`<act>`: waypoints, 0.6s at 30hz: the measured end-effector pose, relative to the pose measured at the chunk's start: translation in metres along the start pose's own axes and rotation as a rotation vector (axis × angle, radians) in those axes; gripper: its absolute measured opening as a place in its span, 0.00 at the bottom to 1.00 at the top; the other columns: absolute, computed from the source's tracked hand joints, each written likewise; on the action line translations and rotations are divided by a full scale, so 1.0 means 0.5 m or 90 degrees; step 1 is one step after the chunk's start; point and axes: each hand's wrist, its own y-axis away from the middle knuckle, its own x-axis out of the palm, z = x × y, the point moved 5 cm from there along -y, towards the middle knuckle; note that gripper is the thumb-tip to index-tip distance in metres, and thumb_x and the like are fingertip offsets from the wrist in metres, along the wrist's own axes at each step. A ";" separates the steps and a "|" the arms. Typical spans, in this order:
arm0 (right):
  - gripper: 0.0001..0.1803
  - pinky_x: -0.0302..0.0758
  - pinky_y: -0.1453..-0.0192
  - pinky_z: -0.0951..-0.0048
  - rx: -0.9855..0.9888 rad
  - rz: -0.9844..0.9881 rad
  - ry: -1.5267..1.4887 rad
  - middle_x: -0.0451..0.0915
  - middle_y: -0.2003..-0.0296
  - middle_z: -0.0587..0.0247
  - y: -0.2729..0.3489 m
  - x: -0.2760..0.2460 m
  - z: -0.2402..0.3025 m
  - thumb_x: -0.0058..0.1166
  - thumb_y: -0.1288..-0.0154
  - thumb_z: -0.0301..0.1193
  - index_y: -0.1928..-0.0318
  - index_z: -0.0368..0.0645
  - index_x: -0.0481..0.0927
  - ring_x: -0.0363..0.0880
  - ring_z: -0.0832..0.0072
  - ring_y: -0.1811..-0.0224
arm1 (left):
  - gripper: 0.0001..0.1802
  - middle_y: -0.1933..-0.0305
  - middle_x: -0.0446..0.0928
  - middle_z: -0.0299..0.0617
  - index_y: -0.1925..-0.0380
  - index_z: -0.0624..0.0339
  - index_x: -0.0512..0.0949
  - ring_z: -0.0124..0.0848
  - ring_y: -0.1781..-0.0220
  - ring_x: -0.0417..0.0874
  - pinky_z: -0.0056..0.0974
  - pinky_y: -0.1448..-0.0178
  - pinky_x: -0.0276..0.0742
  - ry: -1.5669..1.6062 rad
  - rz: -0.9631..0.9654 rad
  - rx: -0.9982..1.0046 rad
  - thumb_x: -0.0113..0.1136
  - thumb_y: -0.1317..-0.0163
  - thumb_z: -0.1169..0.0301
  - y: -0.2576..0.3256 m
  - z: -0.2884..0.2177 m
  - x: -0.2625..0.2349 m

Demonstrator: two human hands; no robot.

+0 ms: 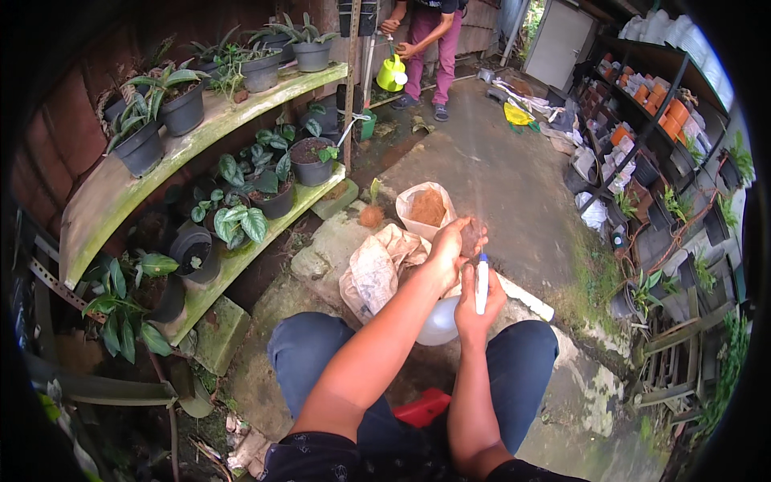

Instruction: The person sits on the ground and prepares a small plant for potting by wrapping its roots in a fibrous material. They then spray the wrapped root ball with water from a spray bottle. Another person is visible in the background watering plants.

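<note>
My left hand reaches forward with its fingers curled round a dark brown clump, which looks like soil or fibre. Close by, my right hand grips a spray bottle by its white head with a blue nozzle. Its translucent round body hangs between my knees. A faint mist shows in the air beyond the clump. Just past my left hand stands an open pale sack holding reddish-brown coir. A crumpled, stained sack lies nearer, left of my left wrist.
Potted plants fill two curved shelves on the left. A rack of pots lines the right wall. Ahead, another person holds a yellow-green watering can. A small fibre ball and a red object lie nearby.
</note>
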 end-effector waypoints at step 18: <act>0.12 0.68 0.68 0.70 0.066 -0.011 0.029 0.75 0.77 0.68 0.006 -0.073 0.014 0.64 0.27 0.33 0.65 0.37 0.82 0.68 0.81 0.72 | 0.19 0.52 0.84 0.47 0.46 0.59 0.75 0.37 0.53 0.88 0.35 0.56 0.84 0.082 0.097 0.044 0.40 0.16 0.57 -0.017 0.006 0.072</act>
